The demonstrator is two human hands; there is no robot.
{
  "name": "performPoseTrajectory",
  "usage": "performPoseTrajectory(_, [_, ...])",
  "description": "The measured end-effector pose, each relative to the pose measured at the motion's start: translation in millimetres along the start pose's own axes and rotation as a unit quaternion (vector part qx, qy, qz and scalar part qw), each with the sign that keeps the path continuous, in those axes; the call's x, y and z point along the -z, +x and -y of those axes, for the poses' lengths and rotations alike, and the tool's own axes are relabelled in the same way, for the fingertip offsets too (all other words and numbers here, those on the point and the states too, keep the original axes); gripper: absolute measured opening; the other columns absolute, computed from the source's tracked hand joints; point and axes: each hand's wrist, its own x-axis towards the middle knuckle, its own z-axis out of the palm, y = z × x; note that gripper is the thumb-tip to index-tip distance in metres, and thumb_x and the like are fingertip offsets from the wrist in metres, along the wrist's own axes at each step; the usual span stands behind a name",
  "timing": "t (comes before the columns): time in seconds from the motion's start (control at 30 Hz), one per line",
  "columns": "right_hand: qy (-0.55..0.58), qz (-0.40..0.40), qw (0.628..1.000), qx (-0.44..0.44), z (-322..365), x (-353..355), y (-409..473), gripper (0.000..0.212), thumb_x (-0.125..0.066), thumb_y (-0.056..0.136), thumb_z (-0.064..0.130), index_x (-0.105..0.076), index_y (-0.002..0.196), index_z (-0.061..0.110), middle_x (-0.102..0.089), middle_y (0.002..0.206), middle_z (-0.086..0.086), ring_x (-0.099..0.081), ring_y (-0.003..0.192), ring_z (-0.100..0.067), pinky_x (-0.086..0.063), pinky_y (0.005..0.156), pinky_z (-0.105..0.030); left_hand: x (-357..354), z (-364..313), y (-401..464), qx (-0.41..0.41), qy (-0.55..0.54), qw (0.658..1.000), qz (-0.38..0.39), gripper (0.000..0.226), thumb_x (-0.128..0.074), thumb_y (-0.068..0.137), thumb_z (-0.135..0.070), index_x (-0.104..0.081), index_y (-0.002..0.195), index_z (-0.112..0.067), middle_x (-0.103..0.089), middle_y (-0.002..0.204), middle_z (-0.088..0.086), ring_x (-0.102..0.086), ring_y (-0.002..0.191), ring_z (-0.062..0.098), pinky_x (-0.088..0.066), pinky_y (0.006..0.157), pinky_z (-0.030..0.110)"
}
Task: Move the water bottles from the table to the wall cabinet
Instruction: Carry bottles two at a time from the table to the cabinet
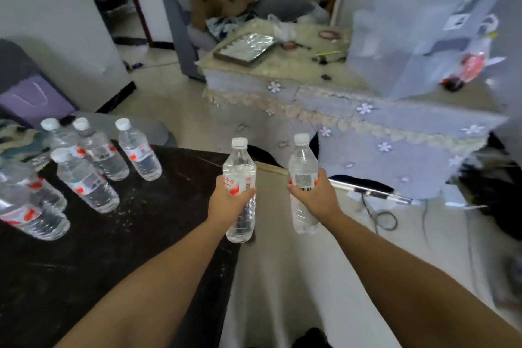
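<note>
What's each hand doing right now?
Left hand: closed on a clear plastic water bottle.
Right hand: closed on a second clear plastic water bottle.

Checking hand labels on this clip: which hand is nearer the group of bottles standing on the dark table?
Left. The left hand, gripping one bottle, is just right of the dark table holding the group of bottles; the right hand is farther right.

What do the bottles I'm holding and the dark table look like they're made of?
Clear ribbed water bottle in the left hand and the one in the right hand: likely thin glossy plastic, see-through, with white screw caps. Dark tabletop: looks like polished stone or lacquered wood, with pale speckles; uncertain.
</note>
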Motion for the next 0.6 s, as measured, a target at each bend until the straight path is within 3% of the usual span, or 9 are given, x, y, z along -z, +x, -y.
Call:
performPoseTrajectory(0.17, [-0.011,-0.108,0.993,-0.049,-38.4,80.2,-38.9,0.053,-0.082,0.071,0.035,-0.044,0.108,0.028,-0.056,0.095,0.010,-0.056,0.085,-0.009,-0.038,0.066,-0.014,-83.5,-25.2,-21.4,-0.054,0.039,0.990,0.128,0.049,-0.077,0.073,-0.033,-0.051,0.115,-0.032,-0.064,0.097,-0.017,-0.063,0.089,0.005,-0.048,0.072,0.021])
performPoseTrajectory(0.23, [-0.012,-0.145,0.986,-0.084,-58.7,116.7,-61.3,0.059,-0.081,0.071,0.037,-0.046,0.116,0.022,-0.057,0.098,0.008,-0.056,0.088,-0.011,-0.041,0.073,-0.020,-121.7,-35.0,-37.0,-0.075,0.051,0.978,0.186,0.044,-0.076,0.075,-0.029,-0.054,0.114,-0.030,-0.065,0.096,-0.015,-0.064,0.088,0.005,-0.049,0.070,0.021])
performPoseTrajectory(0.33, [-0.024,-0.197,0.968,-0.151,-89.7,170.0,-103.3,0.062,-0.080,0.069,0.042,-0.048,0.115,0.017,-0.061,0.099,-0.001,-0.060,0.091,-0.021,-0.043,0.075,-0.029,-176.5,-44.6,-68.2,-0.080,0.073,0.963,0.248,0.052,-0.077,0.070,-0.030,-0.054,0.116,-0.026,-0.068,0.100,-0.005,-0.067,0.092,0.016,-0.056,0.080,0.035])
performPoseTrajectory(0.47, [-0.021,-0.263,0.940,-0.216,-131.1,237.8,-181.1,0.059,-0.080,0.067,0.046,-0.044,0.107,0.020,-0.060,0.098,-0.003,-0.059,0.088,-0.022,-0.041,0.071,-0.029,-246.0,-53.5,-138.2,-0.092,0.120,0.943,0.295,0.052,-0.077,0.065,-0.042,-0.049,0.106,-0.027,-0.063,0.088,-0.013,-0.061,0.075,0.004,-0.042,0.055,0.021])
performPoseTrajectory(0.6, [-0.026,-0.325,0.907,-0.267,-170.8,301.5,-277.5,0.060,-0.080,0.066,0.047,-0.043,0.108,0.026,-0.058,0.094,0.004,-0.057,0.084,-0.018,-0.039,0.066,-0.025,-315.7,-51.8,-230.8,-0.106,0.136,0.912,0.372,0.055,-0.077,0.066,-0.042,-0.046,0.109,-0.027,-0.061,0.095,-0.008,-0.060,0.079,0.008,-0.042,0.061,0.021])
